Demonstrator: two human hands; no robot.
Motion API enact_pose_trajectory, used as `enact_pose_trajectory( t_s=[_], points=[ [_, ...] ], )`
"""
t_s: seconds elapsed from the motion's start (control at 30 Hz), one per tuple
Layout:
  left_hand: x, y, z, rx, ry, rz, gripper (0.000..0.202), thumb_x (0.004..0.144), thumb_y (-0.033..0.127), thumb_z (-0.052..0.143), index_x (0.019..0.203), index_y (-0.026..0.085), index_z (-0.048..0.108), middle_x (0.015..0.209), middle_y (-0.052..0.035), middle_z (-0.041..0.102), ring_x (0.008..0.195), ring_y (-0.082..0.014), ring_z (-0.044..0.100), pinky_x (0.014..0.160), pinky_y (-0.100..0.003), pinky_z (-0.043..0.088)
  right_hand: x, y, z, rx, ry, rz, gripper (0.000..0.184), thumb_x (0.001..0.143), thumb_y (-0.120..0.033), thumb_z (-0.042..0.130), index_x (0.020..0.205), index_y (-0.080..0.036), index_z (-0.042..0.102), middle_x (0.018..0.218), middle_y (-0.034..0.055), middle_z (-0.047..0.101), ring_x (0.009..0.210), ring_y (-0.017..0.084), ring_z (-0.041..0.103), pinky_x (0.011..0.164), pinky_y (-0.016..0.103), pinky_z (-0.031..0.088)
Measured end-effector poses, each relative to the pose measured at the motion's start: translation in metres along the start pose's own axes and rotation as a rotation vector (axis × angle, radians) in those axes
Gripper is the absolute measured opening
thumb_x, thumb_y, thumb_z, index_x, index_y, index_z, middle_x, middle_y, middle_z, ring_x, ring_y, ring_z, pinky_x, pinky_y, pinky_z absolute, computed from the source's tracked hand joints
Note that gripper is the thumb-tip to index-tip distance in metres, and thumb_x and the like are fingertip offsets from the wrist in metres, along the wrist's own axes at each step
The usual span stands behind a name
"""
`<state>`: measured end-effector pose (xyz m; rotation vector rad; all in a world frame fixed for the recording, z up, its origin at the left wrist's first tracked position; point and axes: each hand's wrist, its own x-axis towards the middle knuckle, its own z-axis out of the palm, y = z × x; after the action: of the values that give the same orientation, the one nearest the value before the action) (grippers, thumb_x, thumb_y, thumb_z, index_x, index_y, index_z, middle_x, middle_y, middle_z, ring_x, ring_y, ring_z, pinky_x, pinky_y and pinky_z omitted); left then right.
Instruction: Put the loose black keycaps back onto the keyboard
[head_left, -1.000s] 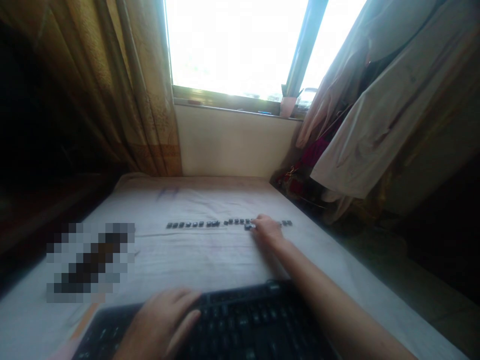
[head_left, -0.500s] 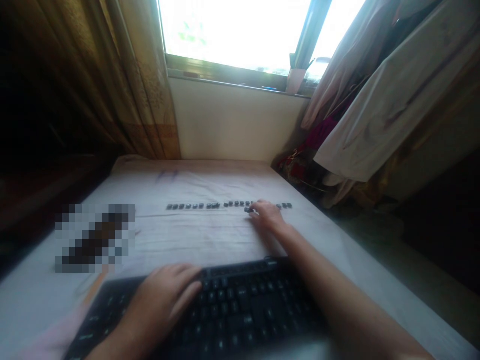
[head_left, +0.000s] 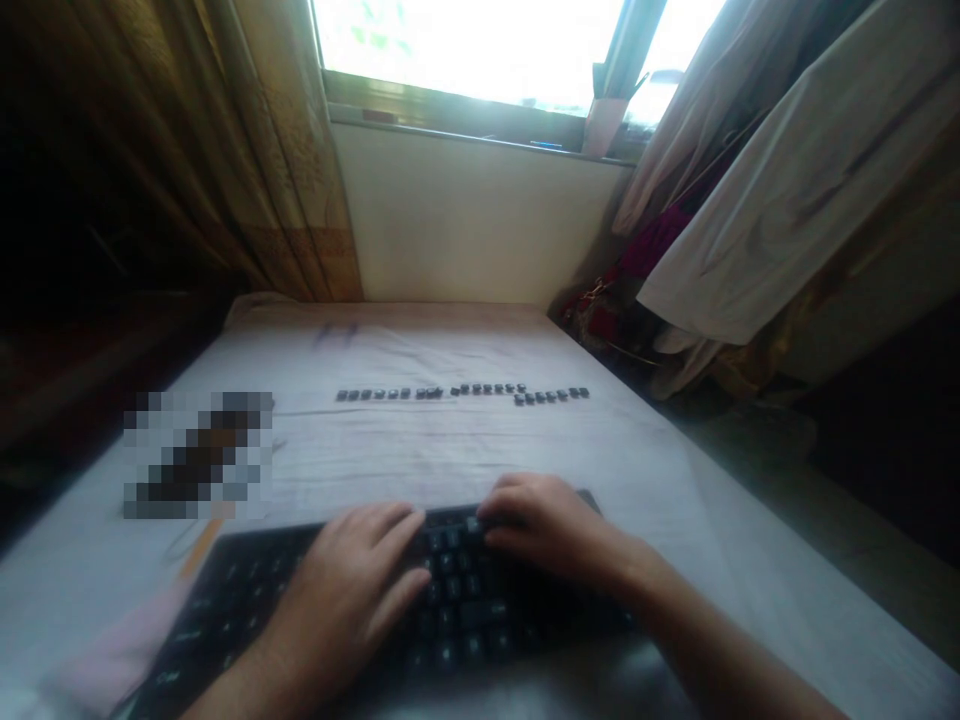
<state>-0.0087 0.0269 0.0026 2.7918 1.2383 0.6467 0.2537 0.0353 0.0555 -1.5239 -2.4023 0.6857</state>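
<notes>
A black keyboard [head_left: 480, 612] lies before me, with some bare dark patches where no keycaps show, mostly under my right hand. My left hand [head_left: 360, 570] rests across its left half, fingers stretched and thumb apart, holding nothing. Over the upper right part is my right hand [head_left: 532, 520], its fingers bent and the thumb held a little apart from them. Its fingertips are close to a key [head_left: 473, 523] in the top row; whether they touch it I cannot tell. Farther back, several loose keycaps [head_left: 495, 388] lie in a long line, with a lower short row at the right.
The white-covered surface [head_left: 390, 460] reaches back to a wall under a window. At left are a blurred-out object [head_left: 199, 455] and an orange strip [head_left: 201, 548]. A curtain [head_left: 292, 200] hangs at left, clothes [head_left: 757, 220] at right. The surface's right edge slopes down toward me.
My right hand has drawn back from the line of keycaps to the keyboard. The keycap that was at its fingertips is no longer seen there. The left hand stays on the keyboard.
</notes>
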Motion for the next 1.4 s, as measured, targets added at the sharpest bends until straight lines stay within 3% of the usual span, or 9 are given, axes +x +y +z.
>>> enact_pose_trajectory(
  t_s=[0.23, 0.6, 1.0, 1.4],
  points=[
    [0.0, 0.022, 0.004, 0.0, -0.003, 0.168, 0.051, 0.087, 0.042, 0.063, 0.135, 0.026, 0.055, 0.132, -0.0094, 0.059, 0.118, -0.0323, 0.055, 0.102, -0.051, 0.045, 0.004, 0.003, 0.01, 0.013, -0.015, -0.027, 0.018, 0.078, -0.016, 0.072, 0.093, -0.023, 0.078, 0.09, 0.0022, 0.07, 0.08, 0.015, 0.064, 0.075, 0.023, 0.047],
    [0.015, 0.031, 0.006, -0.022, -0.083, 0.153, 0.051, 0.085, 0.046, 0.067, 0.131, 0.026, 0.059, 0.129, -0.0102, 0.061, 0.117, -0.0317, 0.056, 0.105, -0.055, 0.04, 0.001, 0.002, 0.01, 0.013, 0.0, 0.021, 0.018, 0.077, -0.016, 0.071, 0.092, -0.024, 0.077, 0.089, 0.0013, 0.071, 0.081, 0.015, 0.064, 0.075, 0.023, 0.047],
    [0.014, 0.033, 0.008, -0.026, -0.082, 0.142, 0.05, 0.087, 0.046, 0.065, 0.132, 0.024, 0.057, 0.129, -0.0104, 0.061, 0.117, -0.0313, 0.056, 0.106, -0.054, 0.038, -0.004, 0.01, 0.02, -0.021, 0.078, -0.021, 0.015, 0.079, -0.017, 0.072, 0.09, -0.024, 0.078, 0.091, 0.004, 0.072, 0.083, 0.018, 0.066, 0.079, 0.027, 0.05],
    [0.017, 0.036, 0.009, -0.031, -0.076, 0.114, 0.04, 0.088, 0.046, 0.064, 0.122, 0.024, 0.065, 0.127, -0.0097, 0.063, 0.116, -0.0308, 0.057, 0.106, -0.055, 0.037, -0.002, 0.002, 0.019, 0.042, 0.05, 0.087, 0.015, 0.08, -0.017, 0.069, 0.087, -0.025, 0.079, 0.087, 0.0018, 0.076, 0.078, 0.017, 0.069, 0.074, 0.025, 0.05]
  ],
)
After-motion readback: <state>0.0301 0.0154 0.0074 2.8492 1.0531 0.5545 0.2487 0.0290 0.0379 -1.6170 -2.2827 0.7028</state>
